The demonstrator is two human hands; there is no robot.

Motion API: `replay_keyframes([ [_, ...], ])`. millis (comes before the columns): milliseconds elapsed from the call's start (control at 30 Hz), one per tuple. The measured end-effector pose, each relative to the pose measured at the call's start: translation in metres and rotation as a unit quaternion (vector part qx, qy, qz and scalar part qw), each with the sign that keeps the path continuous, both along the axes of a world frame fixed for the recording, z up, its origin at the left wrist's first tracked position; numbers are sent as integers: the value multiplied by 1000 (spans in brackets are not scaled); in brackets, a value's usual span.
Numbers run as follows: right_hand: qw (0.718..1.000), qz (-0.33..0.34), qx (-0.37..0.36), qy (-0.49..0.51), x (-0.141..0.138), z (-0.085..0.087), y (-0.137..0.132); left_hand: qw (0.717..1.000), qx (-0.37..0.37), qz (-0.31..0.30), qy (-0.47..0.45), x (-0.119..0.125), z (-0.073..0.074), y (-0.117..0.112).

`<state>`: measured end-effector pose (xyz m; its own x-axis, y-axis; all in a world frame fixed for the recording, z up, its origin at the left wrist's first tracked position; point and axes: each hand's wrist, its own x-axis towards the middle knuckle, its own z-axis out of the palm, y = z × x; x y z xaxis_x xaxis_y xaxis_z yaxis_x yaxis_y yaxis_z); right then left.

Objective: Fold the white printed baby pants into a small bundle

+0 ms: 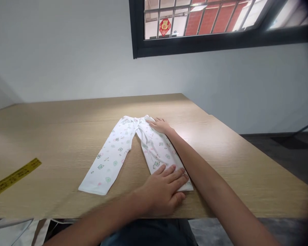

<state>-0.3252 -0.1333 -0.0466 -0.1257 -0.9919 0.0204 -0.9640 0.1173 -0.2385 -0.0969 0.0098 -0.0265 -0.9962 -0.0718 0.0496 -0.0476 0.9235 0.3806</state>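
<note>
Fingers (174, 172) spread slightly apart, both hands flat on one pair of white printed pants (113, 160): left hand (160, 189) near the cuffs, right hand (160, 125) at the waist. One yellow ruler (14, 177) lies on the bench (66, 119).

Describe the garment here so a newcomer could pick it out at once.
On the light wooden table lie white cotton trousers with small pastel prints, spread flat. Unlike the narrow yellow strip to their left, they carry the left hand and right hand.
</note>
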Motion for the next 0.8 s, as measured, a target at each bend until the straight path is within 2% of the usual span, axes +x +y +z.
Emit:
replay_keyframes([
  [67, 1000, -1, -7, -12, 0, 1, 0, 999, -11, 46, 25, 5, -7, 16],
  [133, 1000, -2, -13, -19, 1, 0, 0, 991, -57, 99, 74, 1, -16, 32],
  [200, 999, -4, -27, -18, 2, 0, 0, 963, -135, 161, 167, -10, -26, 46],
  [267, 999, -5, -52, -7, 3, -1, -1, 923, -197, 220, 247, -23, -32, 59],
  [300, 998, -5, -66, 3, 3, -1, 0, 907, -213, 243, 269, -29, -34, 64],
  [367, 996, -9, -83, 19, 5, 0, 0, 896, -224, 274, 268, -38, -33, 71],
  [500, 996, -18, -93, -2, 8, 3, 2, 898, -240, 291, 226, -43, -29, 77],
  [667, 991, -1, -119, -58, 7, 0, -1, 905, -229, 291, 207, -41, -29, 70],
  [800, 986, 3, -142, -93, 6, -1, 0, 928, -192, 240, 210, -38, -30, 59],
])
